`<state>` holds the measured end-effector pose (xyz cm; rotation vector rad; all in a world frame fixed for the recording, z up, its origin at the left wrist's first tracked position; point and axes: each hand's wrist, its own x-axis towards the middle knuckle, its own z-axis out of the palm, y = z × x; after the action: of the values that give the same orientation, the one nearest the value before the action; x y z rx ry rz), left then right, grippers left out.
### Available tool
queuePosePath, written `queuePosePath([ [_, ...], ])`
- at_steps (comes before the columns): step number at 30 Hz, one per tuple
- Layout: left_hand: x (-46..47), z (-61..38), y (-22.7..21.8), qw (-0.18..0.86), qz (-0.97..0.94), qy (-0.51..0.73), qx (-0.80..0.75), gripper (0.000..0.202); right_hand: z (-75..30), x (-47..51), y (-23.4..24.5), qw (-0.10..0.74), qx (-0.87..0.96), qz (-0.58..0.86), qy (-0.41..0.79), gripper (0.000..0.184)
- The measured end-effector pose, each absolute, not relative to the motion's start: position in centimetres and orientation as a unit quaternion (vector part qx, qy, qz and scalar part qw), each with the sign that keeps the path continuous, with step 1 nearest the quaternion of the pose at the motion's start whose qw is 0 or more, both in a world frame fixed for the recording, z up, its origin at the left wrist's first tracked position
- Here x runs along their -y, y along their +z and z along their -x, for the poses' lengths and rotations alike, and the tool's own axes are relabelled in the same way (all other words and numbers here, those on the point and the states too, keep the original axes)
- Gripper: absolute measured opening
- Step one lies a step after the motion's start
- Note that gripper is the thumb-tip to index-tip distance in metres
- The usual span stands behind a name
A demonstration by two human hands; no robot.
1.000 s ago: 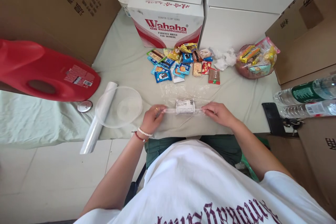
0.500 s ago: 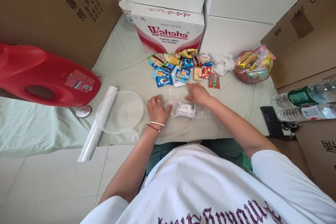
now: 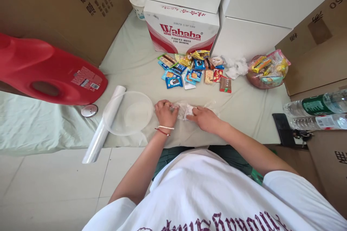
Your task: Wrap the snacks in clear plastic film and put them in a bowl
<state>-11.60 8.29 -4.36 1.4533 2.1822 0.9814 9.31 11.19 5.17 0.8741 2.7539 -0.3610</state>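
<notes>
A small white printed packet (image 3: 189, 111) lies on the cloth near the table's front edge, in a sheet of clear plastic wrap (image 3: 182, 110) folded over it. At the wrap's left end is my left hand (image 3: 166, 114), its thumb and fingers closed on the film. My right hand (image 3: 206, 119) presses on the packet from the right, fingers bent over film and packet and covering part of it. Beyond the hands lies a loose pile of small wrapped snacks, among them a blue packet (image 3: 174, 82) and a brown packet (image 3: 225, 84).
To the left, a round clear plastic lid (image 3: 137, 113) overlaps a roll of plastic wrap (image 3: 93, 148) jutting past the table edge. A red jug (image 3: 62, 75) stands farther left. A snack bowl (image 3: 262, 83), a phone (image 3: 283, 130) and water bottles (image 3: 314, 104) are at right.
My right hand has drawn back toward me, bringing the far side of the wrap over the packet. My left hand has closed on the film's left end. The view has shifted slightly.
</notes>
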Motion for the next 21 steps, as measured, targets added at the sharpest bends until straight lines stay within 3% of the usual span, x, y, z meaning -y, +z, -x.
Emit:
queuePosePath([
  [4, -7.9, 12.2, -4.2, 0.235, -0.493, 0.400, -0.736, 0.013, -10.0, -9.9, 3.7, 0.098, -0.939, -0.315, -0.101, 0.044],
  [9, -8.4, 12.0, -2.8, 0.398, -0.502, 0.462, -0.613, 0.064, -10.2, -9.3, 3.2, 0.080, -0.937, -0.324, -0.099, 0.045],
  [12, -9.1, 10.8, -1.8, 0.414, -0.535, 0.413, -0.609, 0.052, -10.0, -8.9, 3.2, 0.079, -0.935, -0.330, -0.100, 0.042],
  [16, -9.6, 8.3, -1.1, 0.292, -0.582, 0.343, -0.677, 0.024, -9.6, -8.7, 3.2, 0.079, -0.929, -0.345, -0.108, 0.044],
  [21, -8.7, 9.0, -1.6, 0.255, -0.513, 0.373, -0.730, 0.026, -9.8, -9.0, 3.2, 0.064, -0.921, -0.357, -0.145, 0.045],
])
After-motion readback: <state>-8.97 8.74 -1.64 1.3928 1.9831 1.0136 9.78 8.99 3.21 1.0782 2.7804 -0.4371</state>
